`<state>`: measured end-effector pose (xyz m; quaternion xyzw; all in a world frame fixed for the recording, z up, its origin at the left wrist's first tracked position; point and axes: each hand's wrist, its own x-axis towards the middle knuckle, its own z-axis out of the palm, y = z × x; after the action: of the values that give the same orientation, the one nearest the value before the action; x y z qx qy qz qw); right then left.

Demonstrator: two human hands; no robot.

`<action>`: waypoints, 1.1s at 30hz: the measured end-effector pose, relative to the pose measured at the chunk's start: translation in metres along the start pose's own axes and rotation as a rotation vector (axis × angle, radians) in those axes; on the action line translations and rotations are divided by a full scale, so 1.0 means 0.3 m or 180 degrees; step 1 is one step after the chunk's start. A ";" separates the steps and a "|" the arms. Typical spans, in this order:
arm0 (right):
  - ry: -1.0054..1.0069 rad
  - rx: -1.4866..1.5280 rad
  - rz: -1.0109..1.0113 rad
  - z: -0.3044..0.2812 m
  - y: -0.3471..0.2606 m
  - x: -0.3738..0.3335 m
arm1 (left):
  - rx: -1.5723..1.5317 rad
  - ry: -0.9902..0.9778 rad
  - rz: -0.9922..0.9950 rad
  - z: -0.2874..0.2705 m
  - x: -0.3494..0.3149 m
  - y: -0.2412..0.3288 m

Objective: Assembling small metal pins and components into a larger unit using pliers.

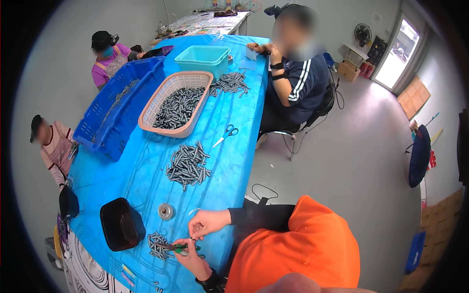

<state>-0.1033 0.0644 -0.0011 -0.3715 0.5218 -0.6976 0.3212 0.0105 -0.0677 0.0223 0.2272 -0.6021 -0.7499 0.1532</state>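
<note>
My left hand (194, 260) is closed around green-handled pliers (181, 248), whose dark jaws point left over a small pile of grey cylindrical pieces (157, 245). Just above it, my right hand (209, 223) has its thumb and fingertips pinched together. Both sets of fingertips nearly meet, and whatever small thing is between the right ones is too small to name. A round metal tin (166, 211) stands left of my right hand. Beyond that is a black plastic bin (121, 224). A larger heap of grey pieces (188, 165) lies farther up the blue-covered table (141, 180).
Farther along are scissors (226, 135), a pink basket (176, 129) full of grey pieces, blue crates (115, 110) and a turquoise tub (202, 54). One person (303, 88) sits on the right side; two others are at the left edge. Grey floor (332, 161) lies to the right.
</note>
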 end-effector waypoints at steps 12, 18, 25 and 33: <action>0.0162 0.0001 0.0015 0.006 0.013 0.009 | -0.0108 0.0362 -0.0077 0.016 0.000 -0.005; 0.0085 -0.0153 0.0169 0.006 -0.020 0.017 | -0.0259 0.0559 -0.0005 0.029 0.001 -0.006; 0.0145 -0.0164 0.0065 -0.002 -0.032 0.008 | -0.0163 0.0345 -0.0067 0.027 0.011 -0.008; 0.0147 -0.0242 0.0140 0.002 -0.017 0.014 | -0.0211 0.0465 -0.0099 0.026 0.014 -0.015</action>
<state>-0.1053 0.0617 0.0046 -0.3557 0.5632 -0.6784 0.3099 0.0031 -0.0623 0.0186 0.2854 -0.5606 -0.7531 0.1926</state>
